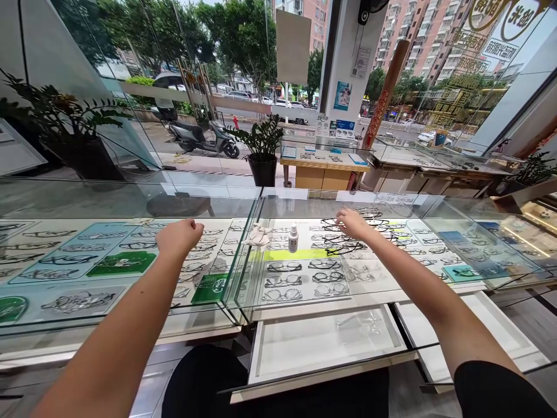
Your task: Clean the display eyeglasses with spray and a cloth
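My left hand is closed in a loose fist above the left glass display case, and nothing sticks out of it. My right hand reaches over the right case, fingers slightly bent and apart. Just below its fingertips lie several dark-framed eyeglasses in a row; whether the fingers touch a frame is hard to tell. Between my hands a small white spray bottle stands upright on the glass. Left of the bottle lies a crumpled pale cloth.
Rows of eyeglasses lie inside the cases. In front of me an open white drawer holds clear plastic bags; another open drawer is to its right. A potted plant stands behind the cases, by the window.
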### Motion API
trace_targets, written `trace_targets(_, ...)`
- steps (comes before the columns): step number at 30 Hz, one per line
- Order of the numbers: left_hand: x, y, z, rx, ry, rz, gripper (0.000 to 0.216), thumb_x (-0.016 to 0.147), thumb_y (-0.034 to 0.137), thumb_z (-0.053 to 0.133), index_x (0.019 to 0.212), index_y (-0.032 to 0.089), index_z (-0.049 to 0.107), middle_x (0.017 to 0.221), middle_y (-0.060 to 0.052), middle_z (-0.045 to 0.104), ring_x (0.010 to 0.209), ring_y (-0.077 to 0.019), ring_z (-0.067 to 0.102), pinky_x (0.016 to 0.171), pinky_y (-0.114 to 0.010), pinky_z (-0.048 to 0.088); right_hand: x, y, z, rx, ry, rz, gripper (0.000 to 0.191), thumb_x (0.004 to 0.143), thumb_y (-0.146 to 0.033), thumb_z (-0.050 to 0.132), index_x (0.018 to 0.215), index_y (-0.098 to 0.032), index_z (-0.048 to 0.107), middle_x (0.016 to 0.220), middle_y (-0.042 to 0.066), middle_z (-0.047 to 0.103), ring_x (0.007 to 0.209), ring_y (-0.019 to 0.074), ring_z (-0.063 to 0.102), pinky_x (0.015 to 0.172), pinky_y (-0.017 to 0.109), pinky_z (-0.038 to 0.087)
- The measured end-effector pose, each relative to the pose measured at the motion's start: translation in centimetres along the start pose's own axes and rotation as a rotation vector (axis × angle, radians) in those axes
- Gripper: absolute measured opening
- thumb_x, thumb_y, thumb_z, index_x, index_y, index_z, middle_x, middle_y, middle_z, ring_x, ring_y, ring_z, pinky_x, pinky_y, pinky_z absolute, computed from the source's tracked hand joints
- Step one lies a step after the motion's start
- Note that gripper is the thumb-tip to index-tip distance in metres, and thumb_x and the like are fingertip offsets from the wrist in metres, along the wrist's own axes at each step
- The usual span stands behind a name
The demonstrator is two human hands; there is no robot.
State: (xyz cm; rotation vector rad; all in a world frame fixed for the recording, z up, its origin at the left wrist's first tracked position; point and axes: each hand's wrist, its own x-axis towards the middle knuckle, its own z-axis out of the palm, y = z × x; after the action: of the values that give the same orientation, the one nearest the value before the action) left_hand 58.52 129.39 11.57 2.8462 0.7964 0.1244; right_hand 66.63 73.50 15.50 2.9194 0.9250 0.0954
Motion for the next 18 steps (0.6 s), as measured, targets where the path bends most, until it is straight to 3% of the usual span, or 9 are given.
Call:
trace_targets(6,-0.2,0.1,-0.2,0.011,-0.007,0.0,0.03,0.097,0.043,0.045,0.09,0.021,0.063,0.082,-0.015,0.07,0.079,-0.0297,0.062,0.07,-0.036,0.038,-0.4,-1.0,-1.6,0.087,-0.013,0.054,0.022,0.097,-0.017,0.071,0.119,-0.015,0.076,0.14,0.018,0.068,0.125,0.0329,0.062,0.107,0.044,0.048)
trace_targets(10,-0.2,0.1,-0.2,0.019,-0.004,-0.003,0.029,0.097,0.043,0.045,0.088,0.021,0.061,0.081,-0.014,0.07,0.077,-0.0288,0.061,0.069,-0.036,0.037,-2.7,-2.4,-5.4,0.186,0.02,0.057,0.018,0.101,-0.027,0.067,0.116,-0.017,0.069,0.128,0.015,0.072,0.118,0.0302,0.064,0.097,0.039,0.049)
trace_targets(13,-0.2,0.1,-0.2,0.019,0.002,0.003,0.028,0.097,0.044,0.046,0.088,0.021,0.061,0.079,-0.014,0.069,0.076,-0.0293,0.061,0.069,-0.036,0.037,-6.5,-4.6,-8.8,0.278,-0.012,-0.021,0.011,0.103,-0.03,0.06,0.1,-0.021,0.066,0.108,0.006,0.076,0.096,0.0214,0.068,0.08,0.031,0.048)
trace_targets(15,-0.3,0.1,-0.2,0.02,0.005,0.007,0.028,0.097,0.044,0.046,0.087,0.022,0.06,0.079,-0.014,0.069,0.076,-0.0288,0.06,0.068,-0.035,0.036,-9.6,-6.6,-10.4,0.379,-0.117,-0.15,0.015,0.1,-0.027,0.062,0.086,-0.023,0.062,0.093,0.001,0.074,0.084,0.0173,0.066,0.074,0.028,0.046)
trace_targets(18,-0.3,0.1,0.0,0.026,0.003,0.009,0.028,0.096,0.044,0.046,0.087,0.022,0.059,0.081,-0.014,0.07,0.074,-0.0278,0.058,0.066,-0.035,0.035,-14.4,-9.7,-10.5,0.382,-0.427,-0.273,0.02,0.093,-0.025,0.065,0.074,-0.024,0.061,0.076,0.0,0.071,0.069,0.0169,0.06,0.063,0.03,0.039)
